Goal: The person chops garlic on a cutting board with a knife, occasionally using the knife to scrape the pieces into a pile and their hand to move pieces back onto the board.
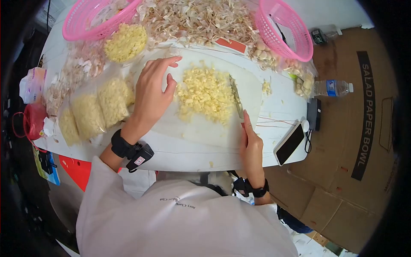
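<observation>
Chopped garlic (205, 95) lies on the cutting board (205, 128) at frame centre, knife (236, 99) right of it, baskets (287, 26) above.

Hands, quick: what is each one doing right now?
Left hand: open, flat on the cutting board, beside the chopped garlic.
Right hand: closed on the knife.

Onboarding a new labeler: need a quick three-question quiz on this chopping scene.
1. True or false: the right hand holds a knife.
2. What does the left hand rest on? A) cutting board B) pink basket C) phone
3. Fill in: the knife blade lies against the right edge of the pile of chopped ____.

Key: 1 true; 2 A; 3 garlic.
</observation>
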